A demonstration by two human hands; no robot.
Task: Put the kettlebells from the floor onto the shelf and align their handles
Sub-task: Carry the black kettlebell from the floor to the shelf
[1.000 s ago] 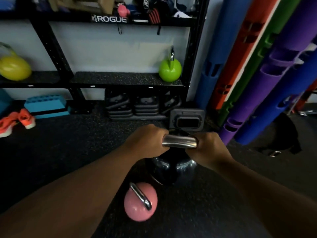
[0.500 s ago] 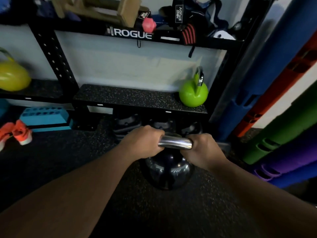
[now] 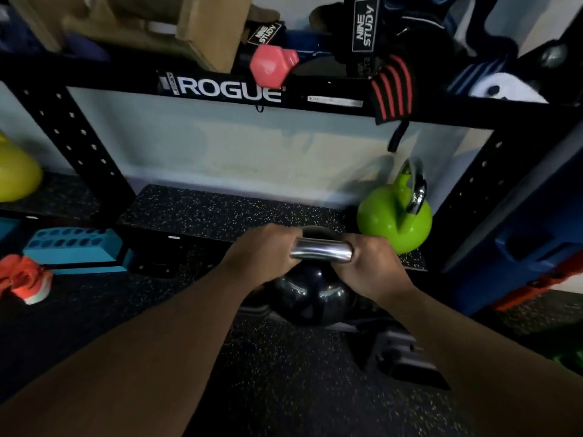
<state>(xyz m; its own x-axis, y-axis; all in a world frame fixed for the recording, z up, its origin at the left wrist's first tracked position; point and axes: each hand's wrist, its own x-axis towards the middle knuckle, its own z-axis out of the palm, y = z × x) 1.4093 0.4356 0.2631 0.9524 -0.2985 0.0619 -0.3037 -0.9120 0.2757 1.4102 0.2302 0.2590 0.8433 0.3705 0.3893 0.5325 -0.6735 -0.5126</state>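
Note:
A black kettlebell [image 3: 310, 298] with a chrome handle hangs in the air just in front of the speckled black shelf [image 3: 220, 212]. My left hand [image 3: 263, 252] grips the left end of its handle and my right hand [image 3: 369, 263] grips the right end. A green kettlebell [image 3: 392, 220] stands at the right end of that shelf, its handle turned edge-on to me. A yellow kettlebell [image 3: 15, 176] sits on the neighbouring shelf at the far left, partly cut off by the frame edge.
Black rack uprights [image 3: 72, 143] frame the shelf. The upper shelf holds a pink dumbbell [image 3: 273, 64], wooden blocks and wraps. A blue block [image 3: 71, 247] and an orange shoe [image 3: 26, 279] lie on the floor at the left. Dark weight plates [image 3: 407, 354] lie below the kettlebell.
Both hands have carried the black kettlebell up off the floor and toward the shelf. The pink kettlebell on the floor has dropped out of view.

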